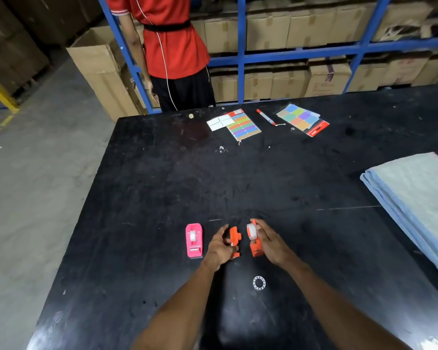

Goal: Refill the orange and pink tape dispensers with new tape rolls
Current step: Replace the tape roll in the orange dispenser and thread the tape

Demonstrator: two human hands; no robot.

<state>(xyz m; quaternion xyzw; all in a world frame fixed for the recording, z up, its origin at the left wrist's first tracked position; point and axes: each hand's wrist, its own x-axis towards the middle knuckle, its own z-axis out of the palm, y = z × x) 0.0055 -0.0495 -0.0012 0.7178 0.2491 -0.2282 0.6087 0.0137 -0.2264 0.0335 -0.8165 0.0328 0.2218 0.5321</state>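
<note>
The orange tape dispenser is split into two halves. My left hand [220,246] grips one orange half [235,238] just above the black table [162,185]. My right hand [268,242] holds the other orange half [256,248], with a clear tape roll [251,231] seated on it. The pink dispenser [194,239] lies flat on the table left of my left hand, a tape roll inside it. A bare white tape core ring [259,283] lies on the table below my hands.
At the table's far side lie a coloured label sheet [243,125], a red marker [266,116] and a pack of coloured squares [301,118]. Folded grey-blue cloth [415,193] covers the right edge. A person in a red shirt [172,46] stands beyond the table by blue shelving.
</note>
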